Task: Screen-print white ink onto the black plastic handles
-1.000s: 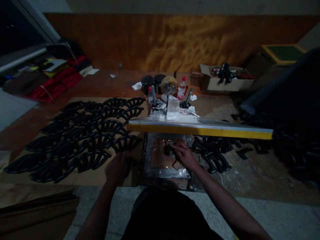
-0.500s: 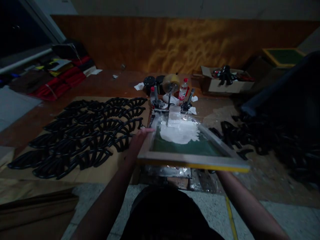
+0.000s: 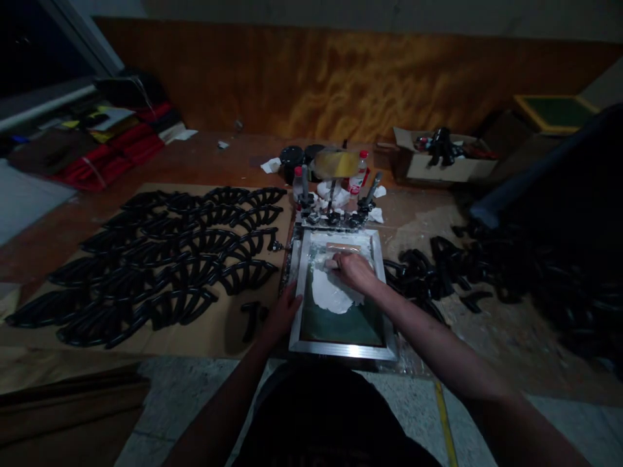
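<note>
A screen-printing frame (image 3: 298, 324) with a metal rim and green mesh lies flat before me, white ink (image 3: 335, 292) spread over its far half. My right hand (image 3: 354, 269) is closed on a squeegee (image 3: 331, 264), of which only a pale end shows at the fingers. Just beyond the knuckles, a tan bar (image 3: 343, 248) lies across the mesh; I cannot tell whether it belongs to the same tool. My left hand (image 3: 286, 310) is at the frame's left rim, its dim fingers seemingly gripping the edge. Whatever is under the frame is hidden.
Rows of black curved parts (image 3: 180, 259) cover cardboard at left, with one piece (image 3: 250, 319) near my left forearm. More black parts (image 3: 438, 259) are heaped at right. Behind the frame stand clamps (image 3: 367, 201), tape (image 3: 335, 163) and a bottle (image 3: 359, 174). A box (image 3: 438, 165) sits back right.
The frame has gone from tilted and raised at its near side to lying flat. My right hand has moved from under its near edge to the squeegee; my left hand has slid nearer me.
</note>
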Demonstrator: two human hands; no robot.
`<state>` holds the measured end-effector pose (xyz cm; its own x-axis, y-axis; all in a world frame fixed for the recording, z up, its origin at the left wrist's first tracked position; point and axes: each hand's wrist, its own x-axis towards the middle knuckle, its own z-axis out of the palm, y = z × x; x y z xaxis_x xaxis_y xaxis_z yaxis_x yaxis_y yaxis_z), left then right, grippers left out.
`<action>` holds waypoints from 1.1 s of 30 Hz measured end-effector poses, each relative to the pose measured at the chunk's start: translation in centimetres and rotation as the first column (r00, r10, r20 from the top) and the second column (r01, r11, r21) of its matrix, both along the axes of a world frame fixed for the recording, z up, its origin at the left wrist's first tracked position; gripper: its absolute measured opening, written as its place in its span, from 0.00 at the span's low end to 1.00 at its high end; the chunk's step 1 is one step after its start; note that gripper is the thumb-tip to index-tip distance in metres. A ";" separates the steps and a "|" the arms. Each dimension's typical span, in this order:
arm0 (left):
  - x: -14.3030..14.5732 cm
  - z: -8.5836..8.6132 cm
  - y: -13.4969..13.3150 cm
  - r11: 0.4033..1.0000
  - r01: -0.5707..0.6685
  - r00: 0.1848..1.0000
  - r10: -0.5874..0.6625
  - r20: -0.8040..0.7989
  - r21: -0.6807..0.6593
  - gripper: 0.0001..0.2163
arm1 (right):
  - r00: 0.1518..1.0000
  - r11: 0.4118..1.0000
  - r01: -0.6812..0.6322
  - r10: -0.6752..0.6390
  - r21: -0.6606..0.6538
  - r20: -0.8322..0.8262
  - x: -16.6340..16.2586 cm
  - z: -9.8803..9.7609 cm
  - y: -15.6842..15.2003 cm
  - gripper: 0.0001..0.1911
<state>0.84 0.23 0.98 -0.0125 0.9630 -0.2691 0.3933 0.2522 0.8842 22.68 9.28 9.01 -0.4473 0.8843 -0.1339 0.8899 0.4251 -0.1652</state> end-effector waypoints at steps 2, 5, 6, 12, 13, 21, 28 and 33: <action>0.0 -0.2 -0.1 1.000 0.000 1.000 0.000 0.008 0.002 0.24 | 0.997 0.997 -0.076 0.075 0.023 0.035 0.0 -0.9 -1.9 0.10; 0.0 -0.5 -0.1 1.000 -0.001 1.000 0.001 0.012 -0.022 0.25 | 0.966 0.965 -0.258 0.259 0.043 -0.011 0.6 -1.9 -4.9 0.10; 0.0 -0.5 -0.1 1.000 0.002 1.000 -0.002 0.012 -0.020 0.25 | 0.946 0.946 -0.321 0.322 0.041 -0.038 0.9 -2.0 -5.6 0.10; 0.1 0.3 0.0 1.000 -0.020 1.000 0.020 -0.002 -0.014 0.24 | 0.923 0.931 -0.366 0.364 0.013 -0.126 1.8 -1.0 -4.7 0.07; 0.1 0.4 -0.1 1.000 -0.027 1.000 0.027 0.006 -0.012 0.24 | 0.938 0.946 -0.321 0.324 0.041 -0.127 1.7 -1.0 -4.5 0.07; 0.0 0.7 -0.1 0.999 -0.042 0.999 0.042 0.019 -0.033 0.26 | 0.918 0.930 -0.356 0.366 0.090 -0.153 2.3 -3.1 -7.1 0.14; -0.4 4.5 -0.2 0.998 -0.055 0.997 0.056 0.058 -0.023 0.28 | 0.952 0.990 0.039 0.005 0.138 -0.306 2.4 1.9 0.9 0.30; 0.6 10.4 1.4 0.962 -0.170 0.985 0.160 0.061 0.213 0.22 | 0.715 0.844 0.525 -0.368 0.110 -0.595 11.0 4.1 4.3 0.20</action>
